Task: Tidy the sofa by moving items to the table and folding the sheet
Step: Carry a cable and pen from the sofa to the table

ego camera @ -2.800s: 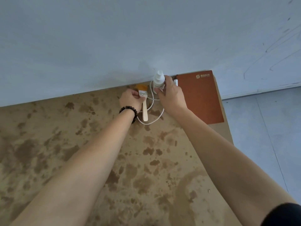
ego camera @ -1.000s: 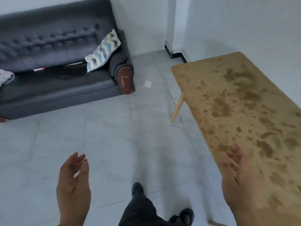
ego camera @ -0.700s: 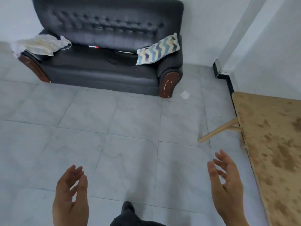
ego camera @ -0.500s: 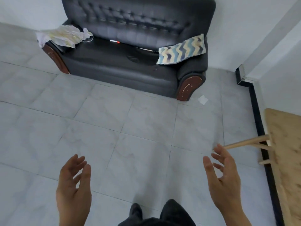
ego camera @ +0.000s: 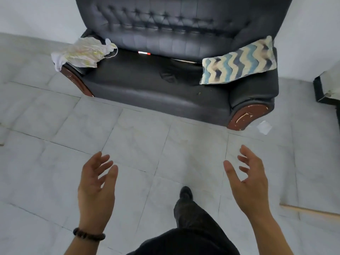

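Hands up front: our left hand (bead bracelet on the wrist) and right hand hang over the tiled floor, fingers spread wide, holding nothing. Betw. them, one dark shoe. Further off, the black sofa w/ the crumpled sheet on the armrest to our left, a zigzag cushion leaning at the other armrest, and a small white-and-red item at the seat's back edge, apart from both.
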A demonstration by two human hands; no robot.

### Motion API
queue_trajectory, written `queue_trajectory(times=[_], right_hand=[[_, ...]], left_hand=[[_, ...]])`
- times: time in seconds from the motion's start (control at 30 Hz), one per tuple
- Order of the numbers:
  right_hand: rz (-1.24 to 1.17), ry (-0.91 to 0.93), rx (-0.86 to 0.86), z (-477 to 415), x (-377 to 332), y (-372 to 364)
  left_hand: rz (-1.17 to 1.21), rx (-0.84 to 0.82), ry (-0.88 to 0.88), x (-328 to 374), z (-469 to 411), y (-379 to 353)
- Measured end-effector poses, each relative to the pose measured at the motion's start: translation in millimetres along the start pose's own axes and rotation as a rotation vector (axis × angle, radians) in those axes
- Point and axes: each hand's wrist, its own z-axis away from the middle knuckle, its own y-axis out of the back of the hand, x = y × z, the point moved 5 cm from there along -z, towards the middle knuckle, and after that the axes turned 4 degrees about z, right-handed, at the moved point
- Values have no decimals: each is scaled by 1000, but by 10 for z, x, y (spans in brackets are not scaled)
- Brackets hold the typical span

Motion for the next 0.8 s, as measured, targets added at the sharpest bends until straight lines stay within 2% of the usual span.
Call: queue_trajectory(times=[0.17,0.4,0.57,0.8], right_hand=[[29,94,-61,-1332,-798,-311],[75,128,-121,-2902,-1390,-1297],[109,101,-118,-3914,-1912,-2057],[64,61,-52,-5180,-2629,-2655]], left_hand=[[12,39,-1,414,-1146,-270],[11,52,98,196,-2733,-810],[32,-8,145,144,-4196,-1218],[-84,-174,11,646,-6145,-1829]])
